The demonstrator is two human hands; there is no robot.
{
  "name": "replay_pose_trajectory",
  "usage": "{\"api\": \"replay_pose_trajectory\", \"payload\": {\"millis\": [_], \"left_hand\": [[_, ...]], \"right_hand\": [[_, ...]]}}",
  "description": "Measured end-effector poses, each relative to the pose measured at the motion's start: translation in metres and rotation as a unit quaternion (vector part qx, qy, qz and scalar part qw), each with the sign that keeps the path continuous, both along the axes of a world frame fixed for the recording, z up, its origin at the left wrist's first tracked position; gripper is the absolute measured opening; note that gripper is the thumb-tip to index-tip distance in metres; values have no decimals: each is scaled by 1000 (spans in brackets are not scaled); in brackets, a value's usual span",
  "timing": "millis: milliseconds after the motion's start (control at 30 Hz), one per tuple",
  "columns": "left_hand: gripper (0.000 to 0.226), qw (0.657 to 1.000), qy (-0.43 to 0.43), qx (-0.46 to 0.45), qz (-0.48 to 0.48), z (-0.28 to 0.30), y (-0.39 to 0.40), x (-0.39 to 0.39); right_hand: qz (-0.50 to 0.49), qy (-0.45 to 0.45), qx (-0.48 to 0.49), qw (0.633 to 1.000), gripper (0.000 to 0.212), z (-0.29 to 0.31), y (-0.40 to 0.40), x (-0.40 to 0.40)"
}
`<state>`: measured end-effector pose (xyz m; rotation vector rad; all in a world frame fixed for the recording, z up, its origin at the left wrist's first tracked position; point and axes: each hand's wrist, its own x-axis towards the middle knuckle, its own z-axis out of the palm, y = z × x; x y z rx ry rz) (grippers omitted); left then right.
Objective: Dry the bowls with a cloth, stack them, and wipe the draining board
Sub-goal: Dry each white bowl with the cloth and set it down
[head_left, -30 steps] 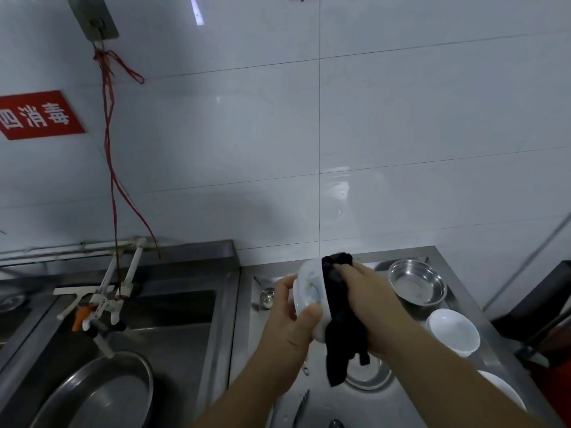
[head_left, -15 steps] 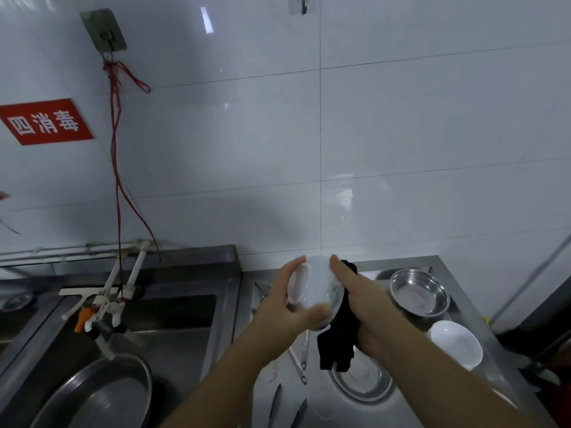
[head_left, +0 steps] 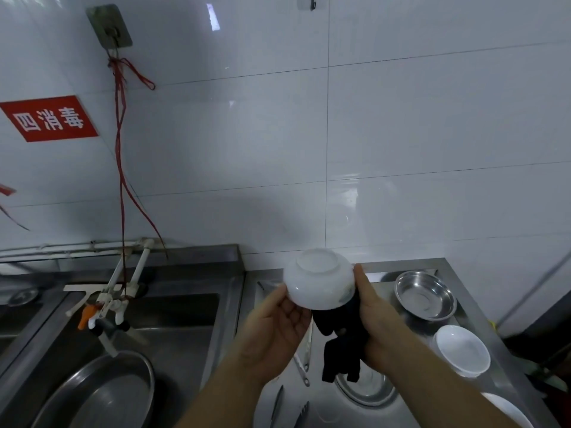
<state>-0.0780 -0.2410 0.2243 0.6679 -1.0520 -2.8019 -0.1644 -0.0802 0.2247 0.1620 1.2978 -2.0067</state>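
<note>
White bowl held upside down over the worktop, between both hands.

The bowl is cradled at its rim by the left hand, fingers loosely curved; the right hand presses the far side, with a black cloth gripped beneath it. Bowl judged light, rigid, glazed, hence slippery if wet and breakable on steel. Grip best taken at opposite rim edges, cloth interposed. Another bowl sits right.
</note>
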Motion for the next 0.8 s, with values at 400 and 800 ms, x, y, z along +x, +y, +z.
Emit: {"api": "replay_pose_trajectory", "payload": {"millis": [400, 800], "left_hand": [[30, 982, 23, -185, 9, 29, -6, -9], [42, 956, 71, -245, -144, 36, 13, 7]], "right_hand": [[-178, 184, 92, 962, 13, 25, 9, 1], [-4, 711, 156, 685, 31, 23, -4, 2]]}}
